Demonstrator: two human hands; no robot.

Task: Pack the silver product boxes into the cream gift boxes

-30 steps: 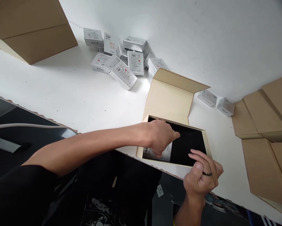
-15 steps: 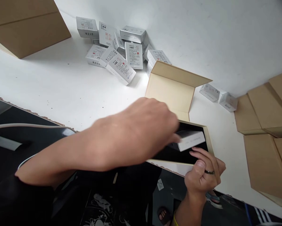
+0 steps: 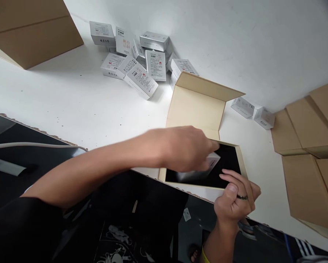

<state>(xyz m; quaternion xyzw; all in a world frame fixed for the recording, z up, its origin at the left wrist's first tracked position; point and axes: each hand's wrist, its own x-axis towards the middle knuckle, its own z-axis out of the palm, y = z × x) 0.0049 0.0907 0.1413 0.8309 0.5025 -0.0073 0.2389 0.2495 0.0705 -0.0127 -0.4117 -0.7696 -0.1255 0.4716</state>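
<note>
My left hand [image 3: 188,149] reaches across from the left, its fingers closed on a small silver carton [image 3: 213,160]. That carton is tilted, low inside a cream-edged cardboard gift box [image 3: 243,162] with a black interior; my hand covers much of it. The gift box's hinged lid [image 3: 196,107] stands open toward the back. At the near right corner, my right hand [image 3: 236,199] is wrapped round the gift box's edge, a dark ring on one finger.
A loose pile of silver cartons [image 3: 155,65] lies at the back of the white table [image 3: 84,98]. Two more cartons [image 3: 243,107] sit behind the gift box. Brown boxes [image 3: 308,186] stand at the right, and a large one [image 3: 38,36] at the left. The table's front edge is ragged.
My left hand has moved the silver carton leftward within the gift box, turning it and bringing it lower. My right hand has stayed at the corner.
</note>
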